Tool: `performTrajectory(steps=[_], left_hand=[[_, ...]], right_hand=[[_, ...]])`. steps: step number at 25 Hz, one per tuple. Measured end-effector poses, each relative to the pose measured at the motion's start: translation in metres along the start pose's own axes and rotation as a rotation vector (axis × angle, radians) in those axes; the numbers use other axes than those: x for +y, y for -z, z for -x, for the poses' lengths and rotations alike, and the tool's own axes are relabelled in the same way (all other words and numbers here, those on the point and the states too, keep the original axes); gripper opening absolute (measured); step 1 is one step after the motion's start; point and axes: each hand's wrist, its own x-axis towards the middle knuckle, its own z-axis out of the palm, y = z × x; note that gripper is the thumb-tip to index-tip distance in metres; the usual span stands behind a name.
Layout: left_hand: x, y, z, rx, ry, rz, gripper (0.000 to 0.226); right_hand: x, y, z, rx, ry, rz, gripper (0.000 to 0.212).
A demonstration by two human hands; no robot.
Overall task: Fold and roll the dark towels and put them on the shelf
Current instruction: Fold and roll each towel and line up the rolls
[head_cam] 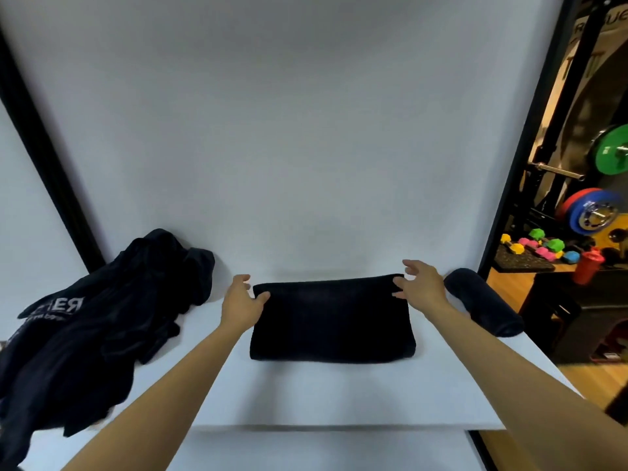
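The folded towel was plain black, as was the rolled towel. The heap of towels was black with pale grey lettering. The tabletop and backdrop were white. The weight plates were green, red and blue; the bottle was red.

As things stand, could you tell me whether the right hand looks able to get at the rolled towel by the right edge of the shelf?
Probably yes. The right hand is open at the folded towel's far corner, and the rolled towel lies just beside it with nothing between.
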Motion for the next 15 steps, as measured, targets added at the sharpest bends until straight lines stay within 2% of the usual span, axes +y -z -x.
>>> performTrajectory(steps=[2, 4, 6, 8, 10, 13, 15], left_hand=[[-0.016, -0.029, -0.006, -0.036, -0.066, -0.23, 0.057], [-0.031, -0.05, -0.006, -0.13, -0.214, -0.411, 0.049], [-0.038, -0.062, -0.008, -0.249, -0.336, -0.572, 0.044], [-0.041, -0.062, -0.008, -0.305, -0.392, -0.739, 0.04], [-0.038, -0.051, -0.002, -0.305, -0.425, -0.9, 0.038], [-0.03, -0.03, 0.025, -0.404, -0.441, -0.864, 0.03], [-0.034, -0.02, 0.044, -0.467, -0.481, -0.759, 0.025]], right_hand=[[0.021, -0.028, -0.006, -0.072, 0.12, 0.375, 0.041], [0.042, -0.055, 0.015, -0.206, 0.209, 0.632, 0.03], [0.061, -0.079, 0.039, -0.296, 0.272, 0.85, 0.038], [0.075, -0.093, 0.05, -0.296, 0.387, 1.028, 0.046], [0.084, -0.091, 0.035, -0.34, 0.472, 1.073, 0.048], [0.081, -0.079, 0.004, -0.429, 0.459, 1.185, 0.049], [0.07, -0.084, 0.01, -0.307, 0.537, 1.2, 0.047]])
